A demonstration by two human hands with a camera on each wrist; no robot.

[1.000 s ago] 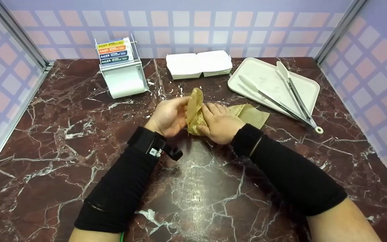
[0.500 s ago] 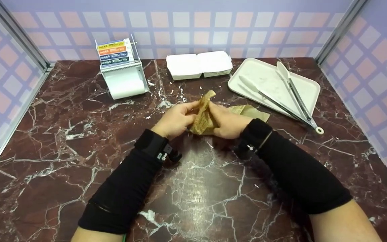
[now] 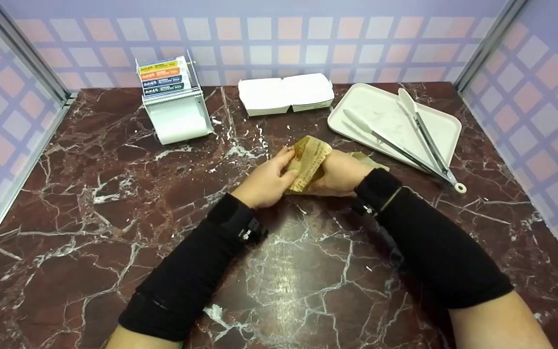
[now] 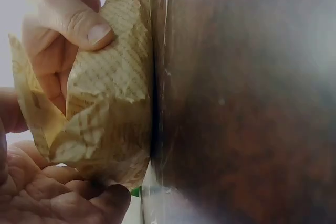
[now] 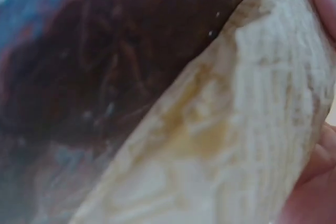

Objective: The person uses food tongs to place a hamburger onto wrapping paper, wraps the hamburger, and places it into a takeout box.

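Brown printed wrapping paper forms a folded bundle between both hands on the tabletop. Whatever may be inside it is hidden. My left hand holds the bundle's left end, with the thumb in front and the fingers further back. From the other side my right hand grips it, its fingers partly behind a raised paper flap. The left wrist view gives a close look at the creased paper, with a thumb pressing on its face. A blurred stretch of the paper fills much of the right wrist view.
A label dispenser with coloured strips stands at the back left. Beside it sits an open white carton. Tongs lie across a white tray at the right. Walls enclose the dark marbled table at the back and sides.
Both hands have shifted slightly right and turned the bundle. The paper end, upright before, now folds over as a broad flap facing up. The left fingers, looser earlier, have closed on its end.
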